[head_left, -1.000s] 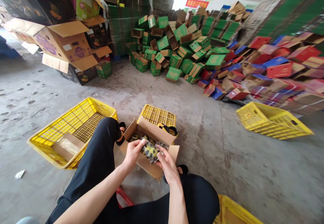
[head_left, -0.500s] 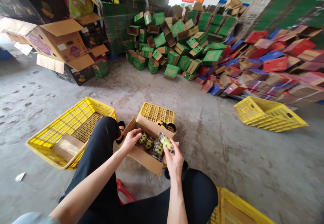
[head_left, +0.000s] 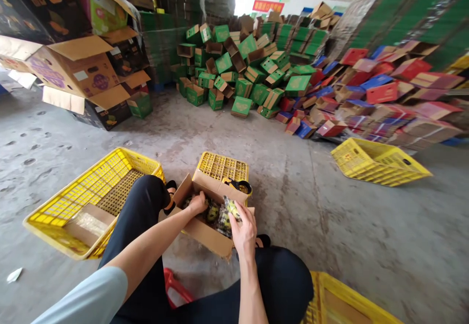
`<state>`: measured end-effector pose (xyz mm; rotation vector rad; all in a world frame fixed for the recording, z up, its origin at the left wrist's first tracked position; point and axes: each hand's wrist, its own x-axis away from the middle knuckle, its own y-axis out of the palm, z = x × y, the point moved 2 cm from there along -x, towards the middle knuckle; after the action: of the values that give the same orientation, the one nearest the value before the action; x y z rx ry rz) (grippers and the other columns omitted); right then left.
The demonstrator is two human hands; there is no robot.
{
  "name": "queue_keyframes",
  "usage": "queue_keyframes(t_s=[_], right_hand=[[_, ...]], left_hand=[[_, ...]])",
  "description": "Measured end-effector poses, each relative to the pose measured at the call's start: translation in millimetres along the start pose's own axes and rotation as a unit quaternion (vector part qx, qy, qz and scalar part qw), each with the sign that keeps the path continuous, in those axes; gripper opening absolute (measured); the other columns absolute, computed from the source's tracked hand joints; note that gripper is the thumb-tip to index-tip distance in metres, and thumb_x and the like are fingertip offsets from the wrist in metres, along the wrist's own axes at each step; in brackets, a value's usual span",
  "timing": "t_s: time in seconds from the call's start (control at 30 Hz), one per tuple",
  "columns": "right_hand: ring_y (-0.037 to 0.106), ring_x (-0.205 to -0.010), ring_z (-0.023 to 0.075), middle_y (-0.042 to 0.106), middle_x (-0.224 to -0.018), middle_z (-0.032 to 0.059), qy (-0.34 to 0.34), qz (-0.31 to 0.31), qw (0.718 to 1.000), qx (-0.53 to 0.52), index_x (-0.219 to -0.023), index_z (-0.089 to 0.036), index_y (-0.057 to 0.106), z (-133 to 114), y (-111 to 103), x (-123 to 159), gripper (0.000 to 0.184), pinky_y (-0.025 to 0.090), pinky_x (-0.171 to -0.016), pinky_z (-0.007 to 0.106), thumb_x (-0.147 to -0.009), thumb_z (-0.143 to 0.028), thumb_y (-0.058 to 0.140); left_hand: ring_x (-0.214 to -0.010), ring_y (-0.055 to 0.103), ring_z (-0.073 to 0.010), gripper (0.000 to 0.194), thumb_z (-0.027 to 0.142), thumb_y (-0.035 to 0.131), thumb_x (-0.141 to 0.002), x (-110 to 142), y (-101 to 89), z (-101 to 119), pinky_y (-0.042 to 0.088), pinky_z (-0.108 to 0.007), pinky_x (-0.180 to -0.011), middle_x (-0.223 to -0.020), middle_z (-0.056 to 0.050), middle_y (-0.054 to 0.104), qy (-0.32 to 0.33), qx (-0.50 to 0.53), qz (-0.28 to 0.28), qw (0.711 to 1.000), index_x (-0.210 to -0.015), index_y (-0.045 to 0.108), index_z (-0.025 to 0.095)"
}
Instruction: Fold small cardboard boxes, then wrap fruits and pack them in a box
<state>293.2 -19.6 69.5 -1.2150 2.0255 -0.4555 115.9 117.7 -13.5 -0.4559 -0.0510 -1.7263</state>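
An open brown cardboard box [head_left: 205, 233] rests between my knees, with several yellow-green fruits in clear wrapping [head_left: 214, 212] inside. My left hand [head_left: 198, 202] reaches down into the box's left side, fingers curled onto the fruits. My right hand [head_left: 244, 228] is at the box's right edge, closed on a wrapped fruit [head_left: 231, 207] held just over the box. A small yellow crate [head_left: 222, 166] stands upside down behind the box, with a black tape dispenser [head_left: 239, 185] on its near edge.
A large yellow crate [head_left: 91, 187] on my left holds a cardboard piece. Another yellow crate [head_left: 377, 160] lies on the right, a third [head_left: 340, 304] by my right knee. Green boxes [head_left: 242, 70] and red and blue boxes [head_left: 384, 94] are piled behind on the concrete floor.
Both hands held one wrapped fruit together; then they parted. My left hand has gone down into the box, and my right hand has lowered its fruit toward the box's right side.
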Motion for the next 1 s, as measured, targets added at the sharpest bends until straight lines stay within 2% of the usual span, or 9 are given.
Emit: queue_keyframes(t_s=[0.17, 0.3, 0.4, 0.47, 0.57, 0.63, 0.7, 0.83, 1.0], right_hand=[[0.065, -0.120, 0.0305, 0.071, -0.130, 0.0135, 0.022, 0.001, 1.000, -0.002, -0.134, -0.022, 0.070, 7, -1, -2, 0.044, 0.050, -0.107, 0.046, -0.096, -0.042, 0.058], [0.066, -0.118, 0.0304, 0.072, -0.126, 0.0141, 0.020, 0.017, 1.000, -0.004, -0.131, -0.020, 0.072, 7, -2, -4, 0.044, 0.049, -0.108, 0.046, -0.096, -0.044, 0.058], [0.066, -0.118, 0.0300, 0.072, -0.128, 0.0146, 0.018, 0.009, 1.000, -0.004, -0.132, -0.020, 0.071, 7, -2, -5, 0.046, 0.049, -0.109, 0.045, -0.097, -0.046, 0.058], [0.066, -0.119, 0.0300, 0.072, -0.129, 0.0146, 0.021, 0.003, 1.000, -0.004, -0.133, -0.020, 0.071, 7, -1, -5, 0.047, 0.050, -0.108, 0.045, -0.097, -0.046, 0.058], [0.066, -0.118, 0.0299, 0.072, -0.128, 0.0141, 0.026, 0.000, 1.000, -0.007, -0.132, -0.020, 0.071, 9, 2, -4, 0.047, 0.051, -0.106, 0.045, -0.096, -0.046, 0.058], [0.067, -0.118, 0.0295, 0.072, -0.127, 0.0134, 0.023, -0.001, 1.000, -0.005, -0.131, -0.020, 0.072, 11, 5, -3, 0.046, 0.052, -0.106, 0.044, -0.095, -0.045, 0.058], [0.067, -0.117, 0.0292, 0.072, -0.127, 0.0129, 0.016, -0.001, 1.000, 0.003, -0.131, -0.021, 0.072, 12, 7, -2, 0.044, 0.052, -0.106, 0.044, -0.095, -0.042, 0.058], [0.065, -0.118, 0.0299, 0.072, -0.129, 0.0130, 0.005, 0.003, 0.999, 0.033, -0.132, -0.022, 0.072, 14, 9, 1, 0.043, 0.051, -0.107, 0.045, -0.095, -0.038, 0.057], [0.065, -0.116, 0.0307, 0.072, -0.128, 0.0133, -0.001, -0.004, 0.999, 0.050, -0.131, -0.021, 0.072, 17, 14, 5, 0.042, 0.051, -0.105, 0.047, -0.095, -0.034, 0.056]], left_hand=[[-0.135, 0.048, -0.0443, 0.052, 0.039, 0.093, -0.050, 1, -1.4, -8, 0.043, -0.045, -0.106, -0.099, -0.014, 0.068, 0.025, -0.068, -0.001, 0.997, -0.065, 0.045, 0.025], [-0.131, 0.052, -0.0445, 0.045, 0.027, 0.093, -0.051, 4, -3.6, -11, 0.043, -0.046, -0.106, -0.098, -0.014, 0.069, 0.041, -0.138, -0.025, 0.989, -0.071, 0.053, 0.023], [-0.126, 0.057, -0.0412, 0.034, 0.020, 0.090, -0.063, 7, -3.9, -12, 0.045, -0.045, -0.105, -0.096, -0.014, 0.070, 0.049, -0.195, -0.057, 0.978, -0.081, 0.062, 0.021], [-0.123, 0.060, -0.0366, 0.026, 0.022, 0.085, -0.076, 7, -5.2, -13, 0.048, -0.046, -0.103, -0.103, -0.015, 0.071, 0.048, -0.243, -0.074, 0.966, -0.095, 0.067, 0.019], [-0.114, 0.066, -0.0273, 0.033, 0.033, 0.071, -0.096, 6, -10.3, -13, 0.056, -0.046, -0.097, -0.124, -0.012, 0.067, 0.042, -0.321, -0.092, 0.942, -0.123, 0.065, 0.016], [-0.111, 0.067, -0.0242, 0.037, 0.038, 0.065, -0.100, 5, -14.6, -13, 0.059, -0.046, -0.094, -0.131, -0.010, 0.064, 0.045, -0.367, -0.101, 0.924, -0.131, 0.061, 0.018], [-0.114, 0.065, -0.0255, 0.037, 0.037, 0.065, -0.100, 5, -17.8, -13, 0.057, -0.047, -0.097, -0.134, -0.011, 0.062, 0.055, -0.401, -0.105, 0.908, -0.132, 0.062, 0.019], [-0.134, 0.052, -0.0371, 0.032, 0.025, 0.072, -0.092, 6, -18.7, -12, 0.047, -0.051, -0.108, -0.138, -0.014, 0.059, 0.068, -0.437, -0.100, 0.891, -0.123, 0.067, 0.017], [-0.117, 0.062, -0.0406, 0.044, 0.011, 0.067, -0.086, 5, -22.0, -12, 0.049, -0.049, -0.097, -0.138, -0.027, 0.054, 0.058, -0.447, -0.087, 0.888, -0.130, 0.064, 0.010]])
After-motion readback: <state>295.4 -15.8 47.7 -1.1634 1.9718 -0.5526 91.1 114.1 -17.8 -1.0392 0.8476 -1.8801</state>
